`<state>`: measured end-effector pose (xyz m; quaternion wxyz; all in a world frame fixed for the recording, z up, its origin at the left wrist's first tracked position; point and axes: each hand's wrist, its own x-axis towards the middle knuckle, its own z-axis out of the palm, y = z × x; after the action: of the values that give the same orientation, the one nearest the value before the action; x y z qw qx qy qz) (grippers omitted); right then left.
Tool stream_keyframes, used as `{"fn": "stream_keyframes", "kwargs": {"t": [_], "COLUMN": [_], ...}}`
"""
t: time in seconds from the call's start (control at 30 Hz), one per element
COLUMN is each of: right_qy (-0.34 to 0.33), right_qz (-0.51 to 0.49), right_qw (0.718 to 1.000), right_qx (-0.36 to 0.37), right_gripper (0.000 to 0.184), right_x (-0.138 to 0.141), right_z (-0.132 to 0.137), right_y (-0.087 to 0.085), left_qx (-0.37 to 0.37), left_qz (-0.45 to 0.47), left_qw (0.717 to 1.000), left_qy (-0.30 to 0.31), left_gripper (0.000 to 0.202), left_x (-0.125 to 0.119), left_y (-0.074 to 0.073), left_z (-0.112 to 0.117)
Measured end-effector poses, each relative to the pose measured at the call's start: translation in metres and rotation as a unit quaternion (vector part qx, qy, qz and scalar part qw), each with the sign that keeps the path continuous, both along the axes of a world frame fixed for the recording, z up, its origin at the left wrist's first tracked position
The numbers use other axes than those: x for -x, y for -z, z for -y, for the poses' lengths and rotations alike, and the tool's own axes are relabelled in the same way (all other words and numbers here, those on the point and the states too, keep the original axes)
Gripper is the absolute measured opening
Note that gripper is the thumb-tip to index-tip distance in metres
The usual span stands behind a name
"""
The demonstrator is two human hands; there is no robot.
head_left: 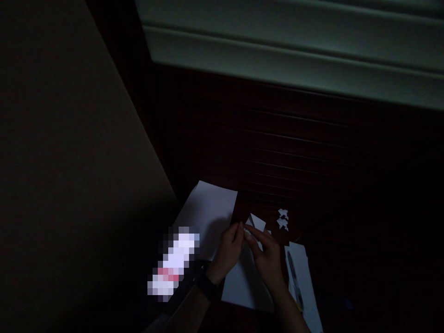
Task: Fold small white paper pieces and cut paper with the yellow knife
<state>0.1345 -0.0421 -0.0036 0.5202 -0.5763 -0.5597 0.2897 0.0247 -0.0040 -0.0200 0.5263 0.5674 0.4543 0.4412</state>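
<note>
- Head cam, the only view: in v. low light, two bare hands work a small paper piece (247, 231) above the counter (294, 233); a misplaced crease looks the chief risk, as the gloom hides edges.
- Also poss.: a tear or crumple, if the fingertips pull unevenly on so small a bit.
- Loose items nearby, e.g. the folded paper (258, 223) just beyond the fingers, could get nudged by a knuckle; likewise the two paper figures (283, 219), farther off to the right, should the right arm swing wide.
- The plain sheet (243, 286) below the wrists might slide or wrinkle if a forearm drags, approx. where the right one crosses its edge.
- Left hand (227, 247), dark watch (207, 280) at the wrist: nearly closed, fingers curled, tips pinching the paper piece's near-left side.
- Right hand (268, 256): thumb and forefinger drawn close, pinching the same piece opp. the left; tips all but meet. Whether it joins the folded paper behind, can't tell.
- Bystanders, L to R: a large sheet (213, 208), a bright blurred item (176, 259), and, right of the arm, a pen (294, 277) atop a paper stack (307, 282).
</note>
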Motion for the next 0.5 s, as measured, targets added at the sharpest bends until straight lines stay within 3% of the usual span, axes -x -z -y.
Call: {"fn": "stream_keyframes", "kwargs": {"t": [0.3,0.5], "right_qy": [0.017,-0.011], "right_qz": [0.015,-0.008], "right_qw": [1.000,1.000], "right_qx": [-0.017,-0.014], "right_gripper": [0.022,0.021], "right_x": [0.002,0.004], "right_z": [0.002,0.002], "right_y": [-0.001,-0.004], "left_qx": [0.061,0.105], "left_qz": [0.049,0.108], "left_qw": [0.997,0.988], "left_qy": [0.014,0.023], "left_gripper": [0.035,0.032], "left_x": [0.004,0.006], "left_y": [-0.007,-0.011], "left_z": [-0.002,-0.006]}}
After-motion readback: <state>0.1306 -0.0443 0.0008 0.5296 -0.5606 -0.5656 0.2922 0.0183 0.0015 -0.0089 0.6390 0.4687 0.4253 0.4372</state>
